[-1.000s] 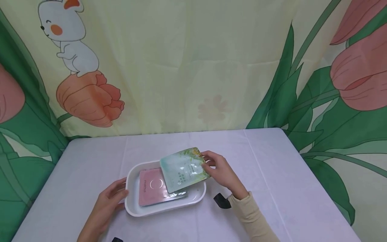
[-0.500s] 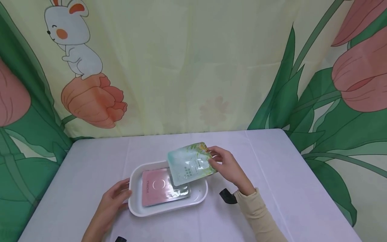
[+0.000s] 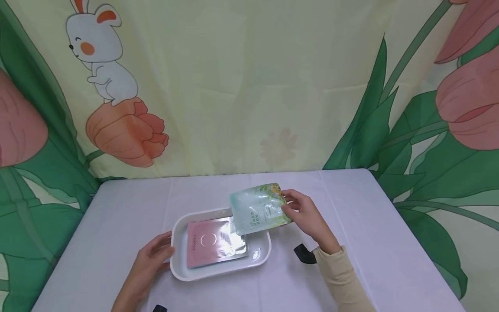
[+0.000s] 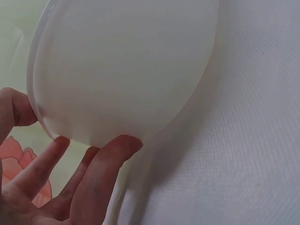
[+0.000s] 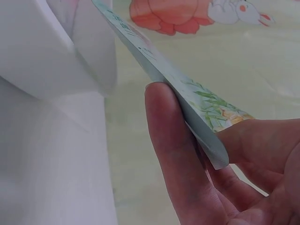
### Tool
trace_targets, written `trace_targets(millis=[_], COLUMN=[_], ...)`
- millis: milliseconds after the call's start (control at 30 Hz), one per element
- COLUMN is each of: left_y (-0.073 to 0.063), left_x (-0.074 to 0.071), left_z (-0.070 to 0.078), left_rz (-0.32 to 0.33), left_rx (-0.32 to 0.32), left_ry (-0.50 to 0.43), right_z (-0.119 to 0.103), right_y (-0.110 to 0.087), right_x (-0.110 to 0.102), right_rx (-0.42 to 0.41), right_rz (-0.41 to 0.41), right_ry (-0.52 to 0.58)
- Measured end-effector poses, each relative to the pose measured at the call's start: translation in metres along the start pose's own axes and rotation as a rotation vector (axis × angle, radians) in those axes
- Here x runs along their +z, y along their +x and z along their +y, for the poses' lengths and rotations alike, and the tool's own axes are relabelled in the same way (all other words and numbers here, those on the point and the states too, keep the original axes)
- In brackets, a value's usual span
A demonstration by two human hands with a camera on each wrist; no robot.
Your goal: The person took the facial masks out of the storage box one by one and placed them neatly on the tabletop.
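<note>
A pale green sheet mask packet (image 3: 257, 210) with a leaf print is held up, tilted, above the right end of a white tray (image 3: 218, 276). My right hand (image 3: 309, 215) pinches its right edge between thumb and fingers; the right wrist view shows the green packet (image 5: 154, 65) edge-on between them. Inside the tray lies a pink and silver packet (image 3: 206, 243), its upper right corner hidden by the green one. At the tray's left end my left hand (image 3: 150, 262) holds the rounded wall, and the left wrist view shows fingertips and thumb against the white tray (image 4: 126, 70).
A white cloth covers the table (image 3: 390, 260). Behind it hangs a curtain (image 3: 241, 86) printed with a rabbit and tulips. Black wrist camera parts (image 3: 305, 254) stick out beside the right sleeve (image 3: 339, 273).
My right hand has drawn the green packet right and slightly up relative to the tray, uncovering more of the pink packet. My left hand stays at the tray's end. The head view has shifted slightly.
</note>
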State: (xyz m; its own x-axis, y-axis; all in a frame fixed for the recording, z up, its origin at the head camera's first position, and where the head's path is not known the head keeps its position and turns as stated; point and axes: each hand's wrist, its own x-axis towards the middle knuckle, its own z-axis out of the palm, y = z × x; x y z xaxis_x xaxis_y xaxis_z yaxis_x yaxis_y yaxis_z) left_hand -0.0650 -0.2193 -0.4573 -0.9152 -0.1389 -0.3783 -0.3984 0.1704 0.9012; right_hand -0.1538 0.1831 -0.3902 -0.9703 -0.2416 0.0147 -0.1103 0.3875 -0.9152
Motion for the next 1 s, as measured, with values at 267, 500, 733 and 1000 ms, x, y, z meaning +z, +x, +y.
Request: trace_targets(millis=[267,500,733,1000], left_y=[0.0,0.0,0.0,0.001], left_x=[0.001,0.002,0.002,0.003], left_z=[-0.003,-0.002,-0.004,-0.005], left_rz=[0.002,0.01,0.009,0.009], left_rx=[0.003,0.019,0.01,0.026], left_ry=[0.004,0.001,0.002,0.006], right_z=[0.001,0.004,0.009,0.011], right_y=[-0.004,-0.007,-0.011,-0.017], right_x=[-0.017,-0.036,-0.05,-0.063], right_rx=[0.065,0.11,0.116,0.158], right_rz=[0.037,0.03,0.06,0.103], right_ry=[-0.018,0.071,0.087,0.032])
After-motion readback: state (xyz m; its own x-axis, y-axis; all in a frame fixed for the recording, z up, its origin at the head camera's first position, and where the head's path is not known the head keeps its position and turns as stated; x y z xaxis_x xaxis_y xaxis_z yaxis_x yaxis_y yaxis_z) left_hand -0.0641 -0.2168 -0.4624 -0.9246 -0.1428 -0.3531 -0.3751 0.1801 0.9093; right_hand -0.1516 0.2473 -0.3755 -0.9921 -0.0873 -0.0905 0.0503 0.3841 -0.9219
